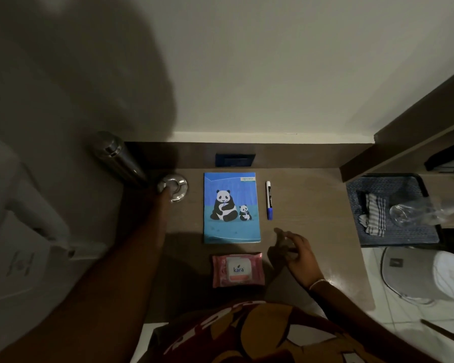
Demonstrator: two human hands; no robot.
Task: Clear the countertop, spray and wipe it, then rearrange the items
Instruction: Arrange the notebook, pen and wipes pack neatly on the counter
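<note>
Glass tumbler [174, 188] sits near the countertop's [312, 205] back-left corner, my left hand [165, 192] closed on its rim; right hand [295, 248] hovers open. Loose fingers could tip it against the steel flask [121, 158].

Head-worn camera looks steeply down, close over the countertop [312, 184] toward the wall [273, 74].

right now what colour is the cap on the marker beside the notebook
Blue, on the marker's near end, with a white body; clearest in the head view, right of the panda notebook.

Blue panda-print notebook [231, 207], pink wipes pack [238, 270], blue-capped white marker [269, 200].
</note>
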